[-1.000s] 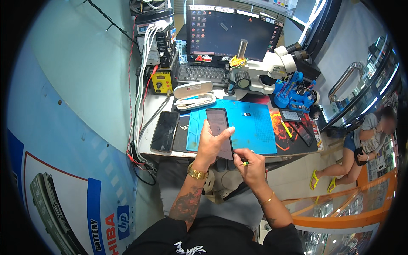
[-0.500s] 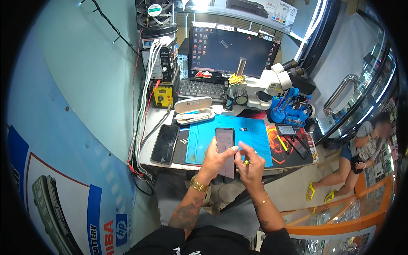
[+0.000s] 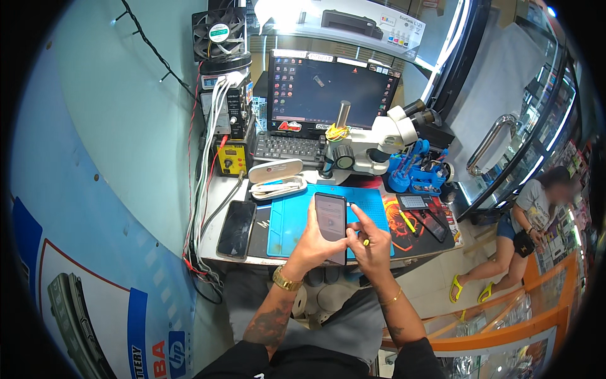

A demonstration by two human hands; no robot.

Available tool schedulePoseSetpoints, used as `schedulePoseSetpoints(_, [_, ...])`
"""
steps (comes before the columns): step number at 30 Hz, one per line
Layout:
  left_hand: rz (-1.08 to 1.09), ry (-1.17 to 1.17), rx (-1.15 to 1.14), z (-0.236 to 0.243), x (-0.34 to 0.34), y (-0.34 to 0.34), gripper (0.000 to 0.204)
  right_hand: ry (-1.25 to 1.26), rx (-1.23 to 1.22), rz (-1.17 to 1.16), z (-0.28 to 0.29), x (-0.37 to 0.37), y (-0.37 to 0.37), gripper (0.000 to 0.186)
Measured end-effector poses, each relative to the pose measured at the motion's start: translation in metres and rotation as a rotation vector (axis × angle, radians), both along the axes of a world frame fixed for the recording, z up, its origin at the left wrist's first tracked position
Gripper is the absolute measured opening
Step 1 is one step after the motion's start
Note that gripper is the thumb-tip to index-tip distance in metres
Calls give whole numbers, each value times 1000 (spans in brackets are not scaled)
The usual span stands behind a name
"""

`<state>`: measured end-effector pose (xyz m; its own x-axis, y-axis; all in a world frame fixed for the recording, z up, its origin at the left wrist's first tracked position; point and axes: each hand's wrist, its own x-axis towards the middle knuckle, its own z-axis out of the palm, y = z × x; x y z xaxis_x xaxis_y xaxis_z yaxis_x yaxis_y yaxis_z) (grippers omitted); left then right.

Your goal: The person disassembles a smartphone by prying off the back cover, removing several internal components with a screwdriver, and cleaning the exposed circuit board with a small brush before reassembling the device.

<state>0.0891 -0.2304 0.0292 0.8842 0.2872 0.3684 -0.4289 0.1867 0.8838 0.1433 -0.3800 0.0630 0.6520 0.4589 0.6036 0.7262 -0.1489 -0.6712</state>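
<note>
My left hand is wrapped round a dark smartphone with a lit, greyish screen. The phone is held upright over the front of a blue work mat. Close at its right edge is my right hand, its index finger stretched upward and its thumb near the lower screen. The other right fingers are curled, and a small yellow-green piece shows among them. Whether that piece is held or worn, I cannot tell. Another dark phone lies on the table to the left.
Behind the mat stand an open white case, a keyboard, a monitor and a microscope. A blue tool holder, a yellow marker and more devices lie right. Cables hang left. A person sits at the far right.
The view has shifted slightly. My right thumb has moved down along the phone, and its index finger now points up beside the phone's edge. My left hand keeps its hold.
</note>
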Motion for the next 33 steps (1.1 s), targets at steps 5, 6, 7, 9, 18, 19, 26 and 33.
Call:
schedulePoseSetpoints(5, [47,-28,72,2,2,-1,109,-60,-45,14,11,-4,-1,55])
schedulePoseSetpoints(6, [27,-21,33,-1,2,-1,110,-45,-69,19,17,-5,-2,55])
schedulePoseSetpoints(7, [8,-14,-6,-3,2,-2,110,-31,-92,24,20,-6,-3,55])
schedulePoseSetpoints(9, [-15,-13,-61,-4,1,-4,112,4,-92,41,15,-6,-4,54])
schedulePoseSetpoints(18, [-228,3,-178,-2,-11,0,124,342,-56,69,20,-10,-11,44])
schedulePoseSetpoints(19, [-288,33,-240,-1,-12,-1,125,339,-61,62,20,-10,-12,43])
schedulePoseSetpoints(26, [-350,39,-456,6,-13,-1,109,426,27,80,9,-14,-16,40])
schedulePoseSetpoints(33, [-279,54,-511,0,-11,3,101,425,-47,101,20,-26,-22,39])
